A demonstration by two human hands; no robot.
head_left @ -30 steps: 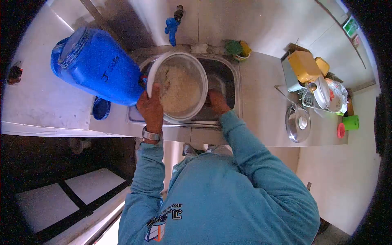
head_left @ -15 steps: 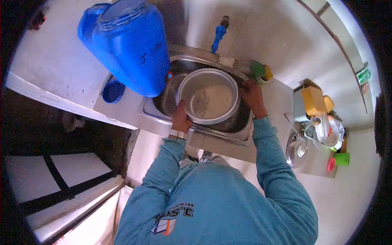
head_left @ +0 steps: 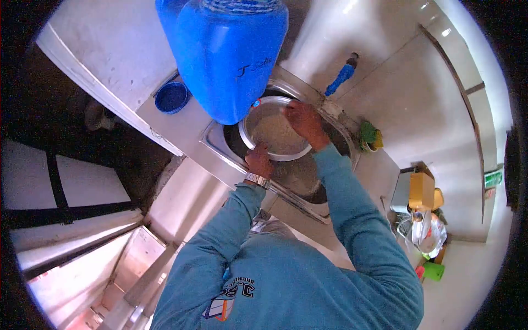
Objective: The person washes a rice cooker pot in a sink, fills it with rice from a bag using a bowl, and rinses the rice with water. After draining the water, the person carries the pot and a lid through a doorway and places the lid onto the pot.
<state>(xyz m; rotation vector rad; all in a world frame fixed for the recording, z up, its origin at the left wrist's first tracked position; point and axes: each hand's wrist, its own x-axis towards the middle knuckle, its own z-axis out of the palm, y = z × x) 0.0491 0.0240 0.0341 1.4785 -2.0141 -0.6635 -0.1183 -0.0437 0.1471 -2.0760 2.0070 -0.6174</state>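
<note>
A round metal pot [head_left: 258, 136] sits tilted in the steel sink, with pale, rice-like grains [head_left: 273, 132] in it. My left hand [head_left: 259, 159], a metal watch at its wrist, is closed on the pot's near rim. Over the pot's right side is my right hand [head_left: 303, 122], its bent fingers blurred at the far rim; I cannot tell if they hold anything. A large blue jerrycan [head_left: 225, 60] lies tipped over the sink's left end, its small red-and-blue spout [head_left: 256, 103] at the pot's far left rim.
A blue lid [head_left: 171, 97] rests on the counter, left of the sink [head_left: 220, 144]. A blue-wrapped tap [head_left: 341, 80] projects from the wall. Green and yellow sponges [head_left: 370, 135] sit at the right corner. Farther right are a yellow container [head_left: 421, 190] and a dish rack [head_left: 406, 228].
My right hand has moved left from beside the pot to over its far rim. The pot has shifted toward the jerrycan spout and tilted; my left hand stays on its rim. The view has turned.
</note>
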